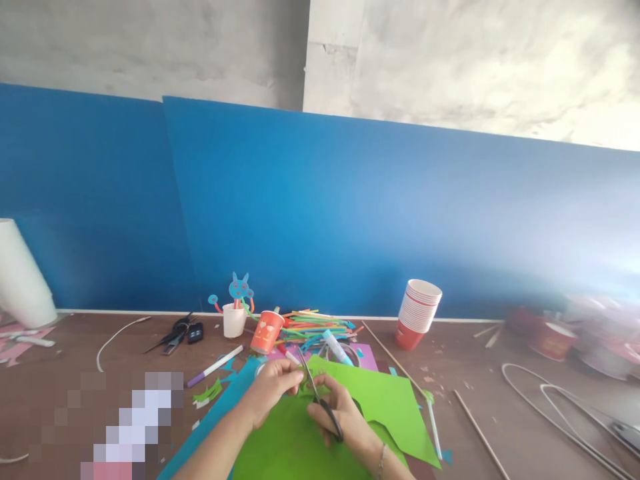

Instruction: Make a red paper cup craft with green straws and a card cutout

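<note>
Black-handled scissors are held in my right hand, fingers wrapped round the handles, blades pointing up and to the left. My left hand is pinched just left of the blades; what sits between its fingertips is too small to make out, perhaps a green scrap. Both hands are over green paper, which lies on blue paper. Behind them are a glue stick, a red paper cup and a pile of coloured sticks.
A white cup with a blue paper figure, another pair of scissors and a purple-capped marker lie left. Stacked cups, wooden sticks and a cable are right. A blue panel stands behind the brown table.
</note>
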